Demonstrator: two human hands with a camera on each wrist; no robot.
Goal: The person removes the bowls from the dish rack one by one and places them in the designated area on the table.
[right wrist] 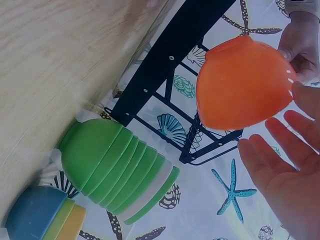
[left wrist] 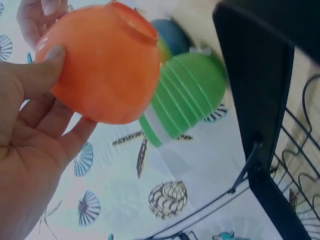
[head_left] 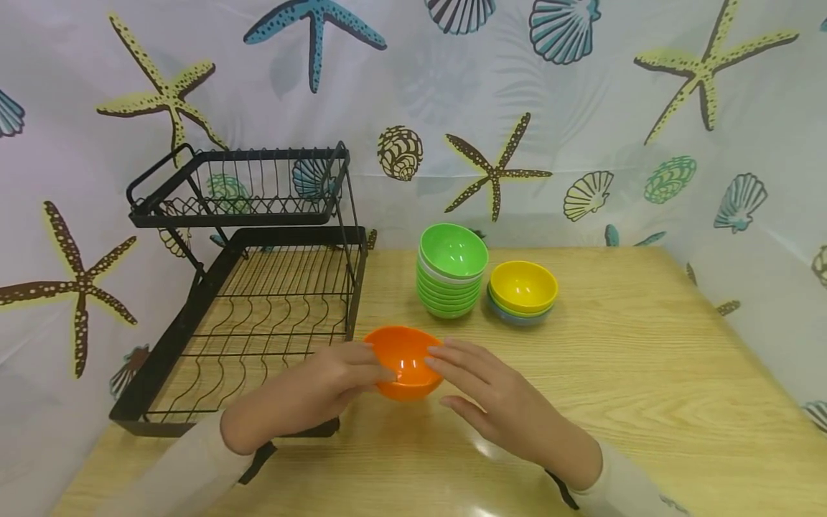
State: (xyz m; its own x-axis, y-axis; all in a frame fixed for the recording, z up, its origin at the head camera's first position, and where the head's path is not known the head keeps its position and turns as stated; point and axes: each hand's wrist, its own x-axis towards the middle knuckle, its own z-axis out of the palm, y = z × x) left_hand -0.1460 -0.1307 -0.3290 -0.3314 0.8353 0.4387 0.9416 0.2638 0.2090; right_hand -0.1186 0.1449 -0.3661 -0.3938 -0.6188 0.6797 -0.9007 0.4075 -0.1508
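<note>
An orange bowl (head_left: pixel 403 357) is held up over the front of the table, its hollow tipped toward the head camera. My left hand (head_left: pixel 332 377) pinches its left rim, with the thumb (left wrist: pixel 55 62) on the outer wall and the fingers inside. At the opposite rim, my right hand (head_left: pixel 484 395) has its fingers straight and spread; the fingertips overlap the bowl's edge in the head view. Below the bowl in the right wrist view, the right fingers (right wrist: pixel 280 155) reach toward its rim without curling round it.
A black two-tier dish rack (head_left: pixel 358 287) stands at the left, beside the left forearm. Behind the bowl is a tall stack of green bowls (head_left: pixel 450 287) with one white among them. To its right sits a shorter stack, a yellow bowl (head_left: pixel 523 286) over green and blue ones.
</note>
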